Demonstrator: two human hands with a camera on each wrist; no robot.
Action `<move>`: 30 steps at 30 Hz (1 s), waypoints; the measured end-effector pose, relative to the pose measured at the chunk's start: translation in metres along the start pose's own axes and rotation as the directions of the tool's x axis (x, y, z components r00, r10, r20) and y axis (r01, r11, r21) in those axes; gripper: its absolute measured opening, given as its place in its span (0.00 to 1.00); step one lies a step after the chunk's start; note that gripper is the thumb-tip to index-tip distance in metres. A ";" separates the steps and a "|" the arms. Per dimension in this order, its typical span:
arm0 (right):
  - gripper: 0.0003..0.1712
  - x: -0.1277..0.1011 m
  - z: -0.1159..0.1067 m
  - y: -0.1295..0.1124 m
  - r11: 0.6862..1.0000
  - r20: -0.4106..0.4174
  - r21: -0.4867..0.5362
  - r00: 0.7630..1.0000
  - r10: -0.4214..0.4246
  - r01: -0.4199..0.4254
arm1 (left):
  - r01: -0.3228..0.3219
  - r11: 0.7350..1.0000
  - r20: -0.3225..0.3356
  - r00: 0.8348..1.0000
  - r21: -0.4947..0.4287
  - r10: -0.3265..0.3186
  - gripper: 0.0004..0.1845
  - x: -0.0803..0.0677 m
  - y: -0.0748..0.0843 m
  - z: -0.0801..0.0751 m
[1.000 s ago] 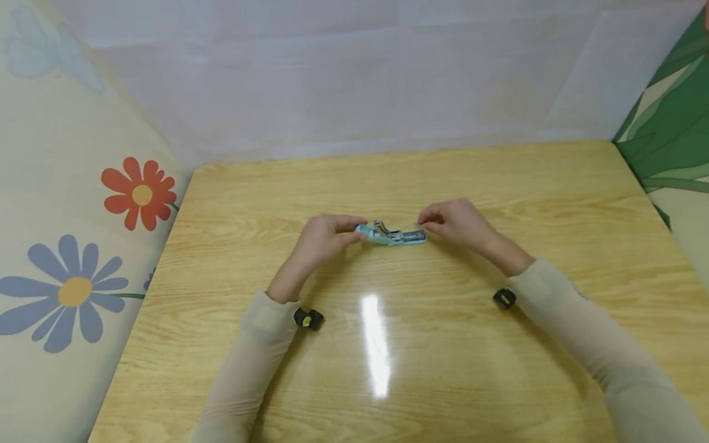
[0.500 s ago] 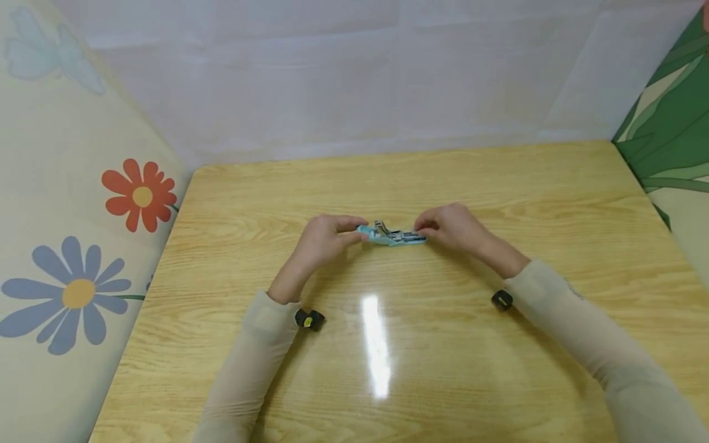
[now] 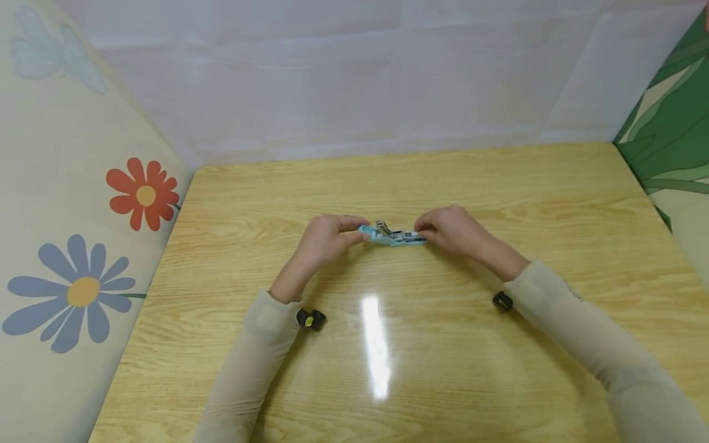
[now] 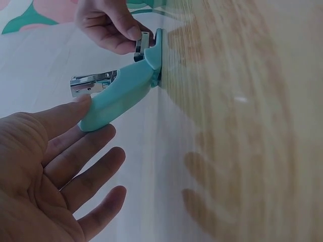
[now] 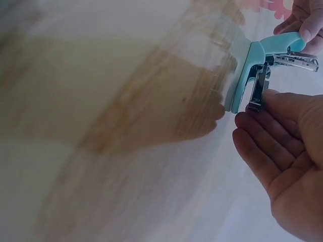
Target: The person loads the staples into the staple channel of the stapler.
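A light blue stapler (image 3: 392, 236) lies opened on the wooden tabletop (image 3: 388, 344), near its middle, between the two hands. Its blue base rests on the wood while the metal staple magazine (image 4: 94, 83) is swung up and away from it.

The left hand (image 3: 324, 239) is at the stapler's left end. In the left wrist view its fingers (image 4: 83, 169) are spread and nearly straight, and one fingertip touches the rounded blue end; this grip is open, not closed round the stapler.

The right hand (image 3: 451, 229) is at the opposite end. In the left wrist view its thumb and forefinger pinch the small metal part (image 4: 143, 43) by the hinge, while the right wrist view shows the remaining fingers (image 5: 262, 151) relaxed just below it.

Both sleeves (image 3: 252, 363) are beige. Flowered panels (image 3: 83, 246) stand at the tabletop's left.
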State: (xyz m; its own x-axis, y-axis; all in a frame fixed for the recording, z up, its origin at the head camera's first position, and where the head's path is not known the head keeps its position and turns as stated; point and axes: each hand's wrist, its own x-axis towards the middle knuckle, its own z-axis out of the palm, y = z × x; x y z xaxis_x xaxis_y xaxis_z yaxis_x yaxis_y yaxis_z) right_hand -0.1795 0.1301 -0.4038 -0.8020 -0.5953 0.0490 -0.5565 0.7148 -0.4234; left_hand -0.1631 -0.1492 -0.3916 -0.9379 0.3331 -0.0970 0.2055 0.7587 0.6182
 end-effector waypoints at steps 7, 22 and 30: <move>0.10 0.001 -0.002 -0.006 0.998 0.021 -0.061 1.000 -0.003 0.004 | 0.010 1.000 0.004 1.000 0.005 -0.010 0.18 0.002 0.001 0.001; 0.08 0.002 0.001 -0.007 0.994 -0.017 -0.109 1.000 -0.024 0.022 | 0.012 1.000 0.001 1.000 -0.003 -0.012 0.18 0.000 0.004 0.000; 0.08 0.001 0.002 -0.007 0.995 -0.038 -0.094 0.999 -0.036 0.032 | 0.023 1.000 0.002 1.000 -0.011 -0.023 0.19 0.000 0.001 0.002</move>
State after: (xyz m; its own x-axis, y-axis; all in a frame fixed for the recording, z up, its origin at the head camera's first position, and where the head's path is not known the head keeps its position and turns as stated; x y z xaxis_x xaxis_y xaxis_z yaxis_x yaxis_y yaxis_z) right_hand -0.1756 0.1235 -0.4029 -0.7893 -0.6060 0.0988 -0.5999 0.7267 -0.3348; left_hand -0.1627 -0.1473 -0.3923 -0.9419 0.3165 -0.1125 0.1808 0.7599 0.6244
